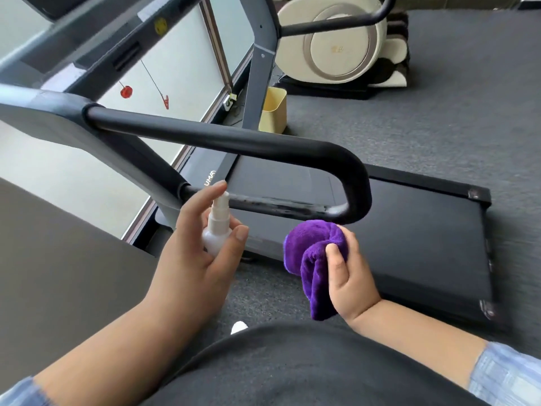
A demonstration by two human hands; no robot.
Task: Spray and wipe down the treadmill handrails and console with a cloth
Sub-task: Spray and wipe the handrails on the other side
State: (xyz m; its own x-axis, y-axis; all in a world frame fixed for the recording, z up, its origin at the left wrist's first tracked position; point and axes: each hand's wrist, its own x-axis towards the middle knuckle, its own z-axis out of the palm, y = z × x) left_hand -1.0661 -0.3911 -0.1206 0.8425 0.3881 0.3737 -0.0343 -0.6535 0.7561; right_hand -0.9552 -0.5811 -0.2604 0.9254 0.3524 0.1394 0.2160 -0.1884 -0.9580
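Black treadmill deck [409,218] lying flat on grey carpet [453,98], beyond and below both sets of fingers. Black padded handrail [234,142] running from the grey upright, bending round in a U and returning as a worn lower bar just above and beyond the fingertips. Cream elliptical machine [339,42] well apart at the far end of the carpet; pale yellow bin [273,111] near the treadmill's upright. Purple plush cloth [313,259] bunched in the right hand [351,276], fingers curled round it and thumb pressed into its folds, top of the bundle just under the handrail's bend, touching or not impossible to tell. Small white spray bottle [218,227] upright in the left hand [190,253], fingers wrapped round its body, thumb on the near side, forefinger raised over the nozzle, which sits close to the worn lower bar. Red safety clip [165,101] hanging on its cord well beyond the fingers.
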